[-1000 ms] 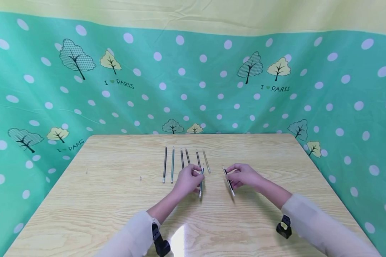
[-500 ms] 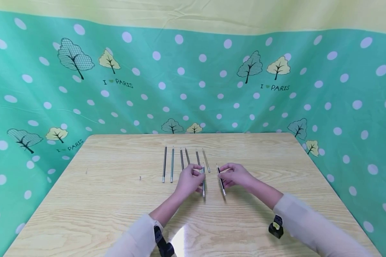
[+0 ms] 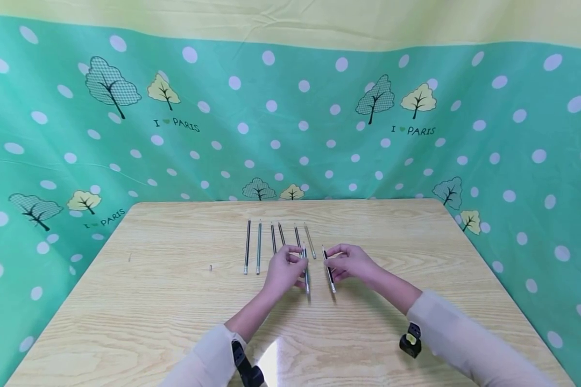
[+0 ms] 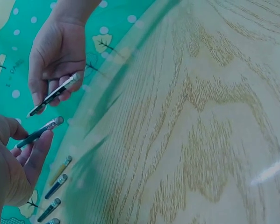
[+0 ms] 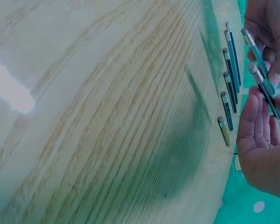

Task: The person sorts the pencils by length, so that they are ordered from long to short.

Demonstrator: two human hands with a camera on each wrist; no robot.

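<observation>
Near the table's middle, my left hand [image 3: 282, 270] pinches a dark teal pencil [image 3: 307, 279] with a pale eraser end toward me. To its right my right hand [image 3: 353, 262] grips a black pencil [image 3: 330, 277] between thumb and fingers, tip pointing away. The two pencils stand a small gap apart, roughly side by side, above the wood. In the right wrist view the black pencil [image 5: 263, 88] overlaps the teal pencil [image 5: 257, 56]. Beyond my left hand lies a row of pencils, among them a yellowish pencil [image 3: 310, 241] and a black pencil [image 3: 297, 235], partly hidden by that hand.
Farther left in the row are a teal pencil [image 3: 259, 247] and a black pencil [image 3: 247, 247]. A tiny dark speck [image 3: 211, 267] marks the light wood table [image 3: 174, 322]. A green dotted cloth [image 3: 290, 107] hangs behind and around the table.
My right hand has moved left with its black pencil, narrowing the gap between the two held pencils. My left hand has shifted slightly right, its pencil's eraser end swinging right.
</observation>
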